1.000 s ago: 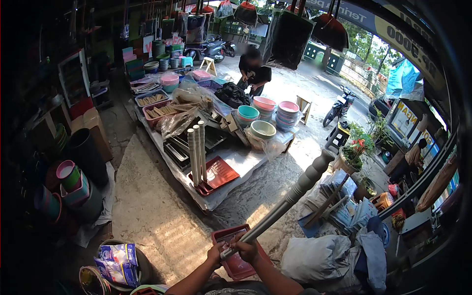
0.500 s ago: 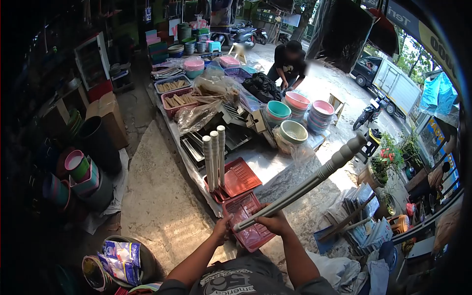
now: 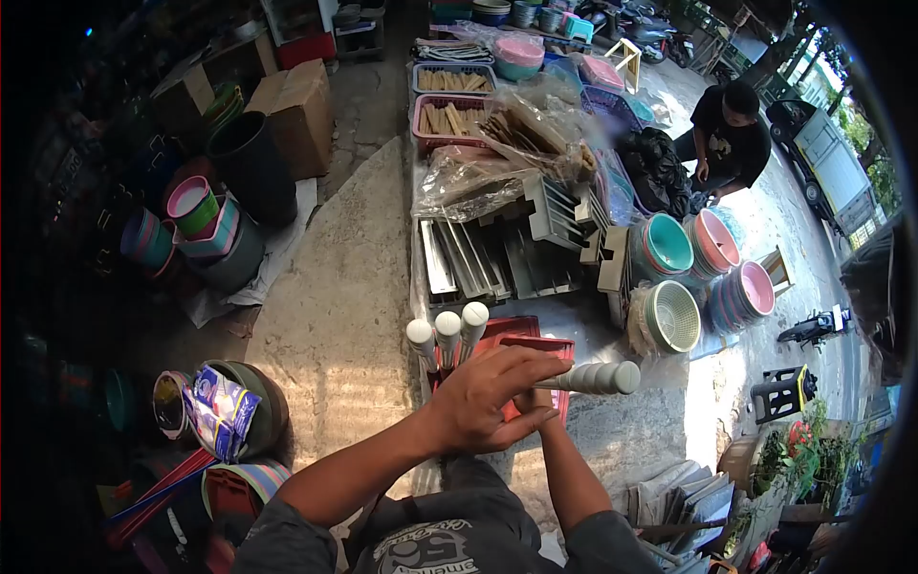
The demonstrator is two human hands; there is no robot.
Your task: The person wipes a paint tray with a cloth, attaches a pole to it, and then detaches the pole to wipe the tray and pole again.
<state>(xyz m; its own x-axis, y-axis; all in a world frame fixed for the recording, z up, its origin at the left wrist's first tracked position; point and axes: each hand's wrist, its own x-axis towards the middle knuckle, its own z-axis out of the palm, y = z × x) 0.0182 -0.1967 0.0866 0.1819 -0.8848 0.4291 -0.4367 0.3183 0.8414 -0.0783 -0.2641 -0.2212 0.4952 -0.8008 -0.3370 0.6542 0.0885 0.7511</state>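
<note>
A pale grey long plastic handle with a ribbed grip points up towards me, strongly foreshortened. My right hand is closed around it, its fingers mostly hidden behind my left hand. That left hand lies across the right one, fingers stretched out and thumb apart, close to the handle. Below them, partly covered, is a red ribbed dustpan. Beside it another red pan shows, and three upright grey handles stand at its left. The lower end of the held handle is hidden.
Metal racks and plastic-wrapped goods lie beyond the pans. Stacked basins and a colander stand to the right. A person crouches behind them. Buckets and a dark bin stand left.
My view has turned, shifting the stall across the picture. The held handle now points towards me instead of up to the right. My left hand has left the pan and come over my right hand.
</note>
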